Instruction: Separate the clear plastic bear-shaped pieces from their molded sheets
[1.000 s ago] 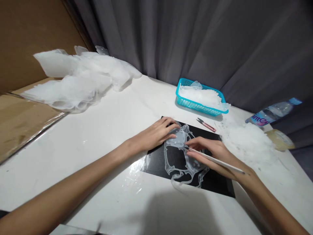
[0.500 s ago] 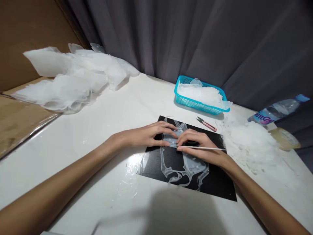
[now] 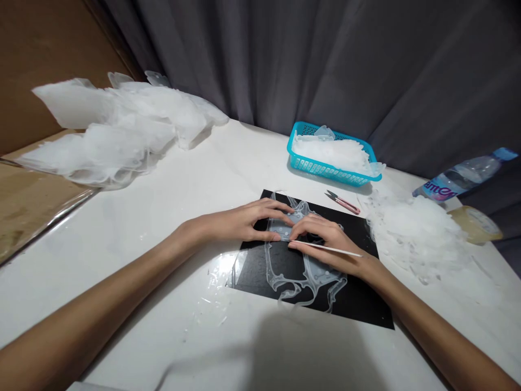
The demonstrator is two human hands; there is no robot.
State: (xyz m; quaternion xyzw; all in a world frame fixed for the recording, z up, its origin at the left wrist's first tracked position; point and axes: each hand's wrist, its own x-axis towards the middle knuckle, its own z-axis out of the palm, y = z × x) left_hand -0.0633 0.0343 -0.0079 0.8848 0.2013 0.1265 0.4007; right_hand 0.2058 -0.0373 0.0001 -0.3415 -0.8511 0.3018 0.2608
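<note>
A translucent moulded sheet with small round spots and a curling clear rim lies on a black mat. My left hand rests on the sheet's upper left part, its fingers spread and pressing lightly. In my right hand is a thin white stick, pinched between thumb and fingers. The stick's tip touches or nearly touches the sheet near my left thumb; my fingers partly hide that spot. Pink-handled thread snips lie just beyond the mat.
A turquoise basket holds stacked translucent pieces. Larger piles of such sheets lie at the left, by a cardboard box. Clear scraps, a tape roll and a water bottle are on the right.
The white stick has swung so its rear end points lower, across my right wrist. My left hand stays in place on the sheet. The whole view has shifted slightly.
</note>
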